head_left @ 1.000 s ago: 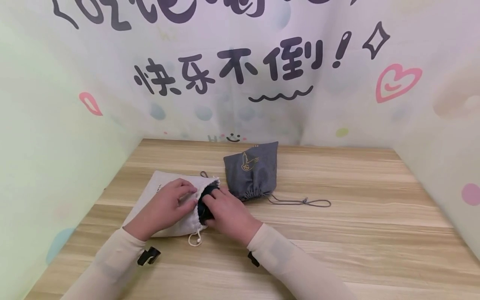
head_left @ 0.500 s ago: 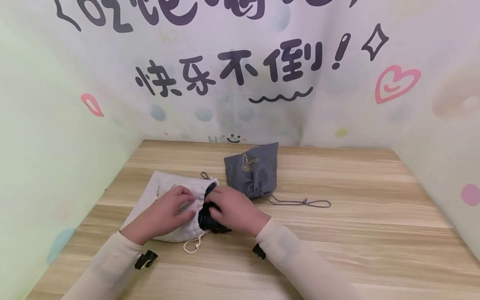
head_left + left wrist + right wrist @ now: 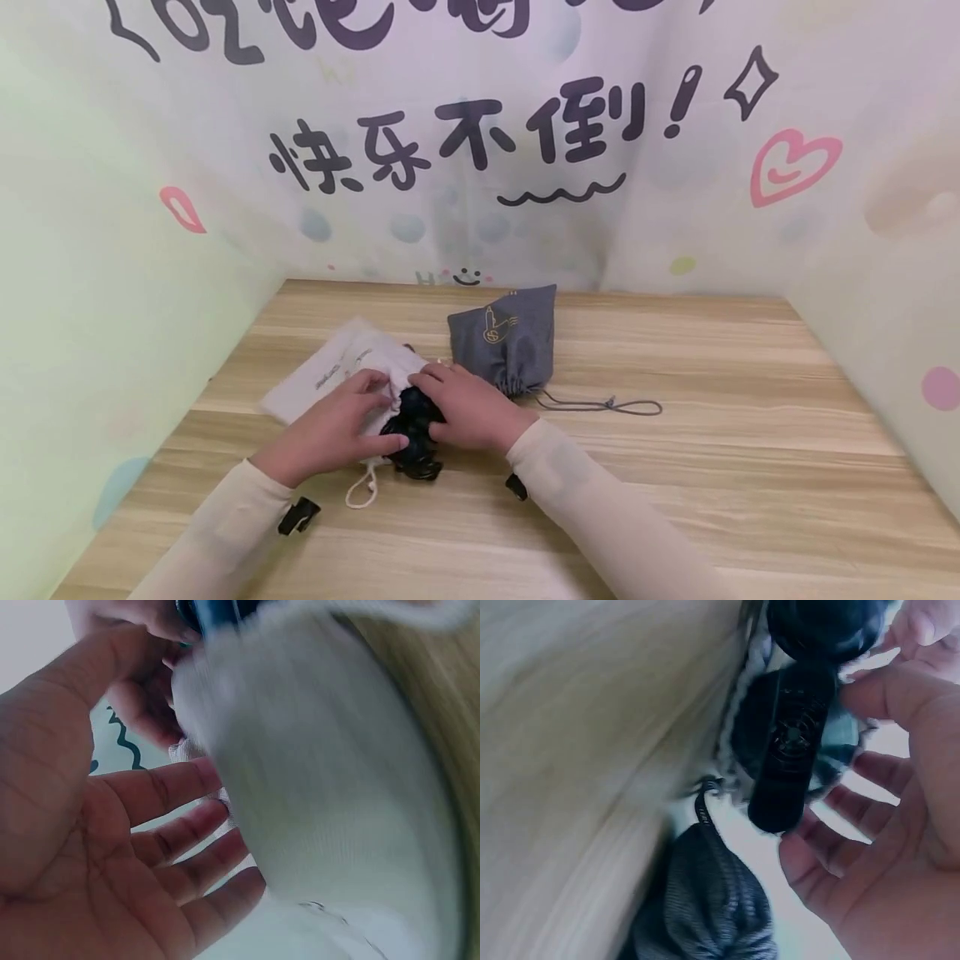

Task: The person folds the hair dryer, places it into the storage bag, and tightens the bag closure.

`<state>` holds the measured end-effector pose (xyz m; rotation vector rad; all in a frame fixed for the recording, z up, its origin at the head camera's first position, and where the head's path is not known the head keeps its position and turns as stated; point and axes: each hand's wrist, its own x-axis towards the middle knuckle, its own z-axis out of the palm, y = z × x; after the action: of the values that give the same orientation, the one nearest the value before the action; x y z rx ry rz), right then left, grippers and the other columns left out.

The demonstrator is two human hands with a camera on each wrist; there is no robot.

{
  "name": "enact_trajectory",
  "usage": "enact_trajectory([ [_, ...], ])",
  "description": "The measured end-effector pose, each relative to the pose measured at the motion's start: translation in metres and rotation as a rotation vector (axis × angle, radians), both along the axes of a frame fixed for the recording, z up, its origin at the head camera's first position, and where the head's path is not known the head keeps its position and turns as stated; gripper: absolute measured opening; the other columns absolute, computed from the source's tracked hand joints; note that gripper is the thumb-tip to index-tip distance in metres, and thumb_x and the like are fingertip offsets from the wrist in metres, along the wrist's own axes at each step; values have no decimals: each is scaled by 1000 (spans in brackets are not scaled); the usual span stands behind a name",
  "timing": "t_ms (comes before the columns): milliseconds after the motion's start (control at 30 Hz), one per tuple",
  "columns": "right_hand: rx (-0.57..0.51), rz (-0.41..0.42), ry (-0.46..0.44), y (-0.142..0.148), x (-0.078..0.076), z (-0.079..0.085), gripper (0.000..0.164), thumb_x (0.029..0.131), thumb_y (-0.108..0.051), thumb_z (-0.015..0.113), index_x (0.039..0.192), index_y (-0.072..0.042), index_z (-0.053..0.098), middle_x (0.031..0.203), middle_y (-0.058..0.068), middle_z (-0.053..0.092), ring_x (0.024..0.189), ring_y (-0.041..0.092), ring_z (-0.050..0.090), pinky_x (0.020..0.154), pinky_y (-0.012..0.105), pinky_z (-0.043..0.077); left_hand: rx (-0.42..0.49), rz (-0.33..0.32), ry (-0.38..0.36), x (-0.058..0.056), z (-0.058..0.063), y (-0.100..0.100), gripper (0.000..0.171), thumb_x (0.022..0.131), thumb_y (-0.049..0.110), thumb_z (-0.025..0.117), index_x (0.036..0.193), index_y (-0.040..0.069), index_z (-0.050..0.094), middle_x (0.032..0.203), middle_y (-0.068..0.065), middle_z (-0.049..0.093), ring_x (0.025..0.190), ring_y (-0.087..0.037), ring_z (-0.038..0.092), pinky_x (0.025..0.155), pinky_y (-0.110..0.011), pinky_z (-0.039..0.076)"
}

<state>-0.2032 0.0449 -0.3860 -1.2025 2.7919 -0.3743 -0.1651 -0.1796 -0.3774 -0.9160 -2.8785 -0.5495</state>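
A white drawstring bag [image 3: 341,354] lies on the table, its gathered mouth turned to the right. Out of the mouth sticks a dark, glossy appliance [image 3: 416,417], perhaps a hair dryer. The right wrist view shows its round end and a bar-shaped part [image 3: 793,750] with a radial pattern. My left hand [image 3: 337,429] touches the bag's outside with nearly straight fingers, its thumb over the dark appliance. With fingers curved around the far side of the bag's mouth, my right hand [image 3: 476,408] holds the rim, its thumb by the appliance. Most of the bag's interior is hidden.
Behind the right hand lies a grey drawstring bag [image 3: 506,342] with a yellow print; its looped cord [image 3: 630,407] trails to the right. The wooden table [image 3: 712,467] is bounded by printed fabric [image 3: 645,233] at the back and sides.
The dark appliance now shows further out of the white bag. The bag has turned, its closed end shifting away from me. Both hands stay by the mouth.
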Motion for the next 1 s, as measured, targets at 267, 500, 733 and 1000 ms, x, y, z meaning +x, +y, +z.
enact_trajectory([
  [267,-40,-43,-1,8,9,1,48,94,-26,62,139,-12,54,117,6,58,93,15,57,86,31,50,-71,30,-216,-5,0,1,105,74,64,76,140,-12,47,155,-32,23,143,-54,13,109,-64,26],
  [500,-137,-104,-27,18,10,-2,35,91,-25,67,123,-12,60,97,-3,57,85,13,54,79,30,48,-126,38,-235,-3,-6,-6,118,64,56,86,153,0,33,156,-36,11,140,-59,9,105,-70,25],
  [733,-142,-146,14,22,10,-5,30,85,-21,76,109,-11,61,88,-2,53,78,15,51,72,31,47,-86,15,-205,-2,-11,-12,111,64,33,89,153,0,31,149,-36,25,131,-50,37,103,-56,40],
  [1000,-95,-169,11,15,9,-10,26,85,-18,77,102,-13,57,78,-4,55,70,14,54,65,30,47,-127,-9,-138,0,-18,-11,109,62,28,88,152,0,34,145,-31,32,118,-42,51,95,-48,48],
])
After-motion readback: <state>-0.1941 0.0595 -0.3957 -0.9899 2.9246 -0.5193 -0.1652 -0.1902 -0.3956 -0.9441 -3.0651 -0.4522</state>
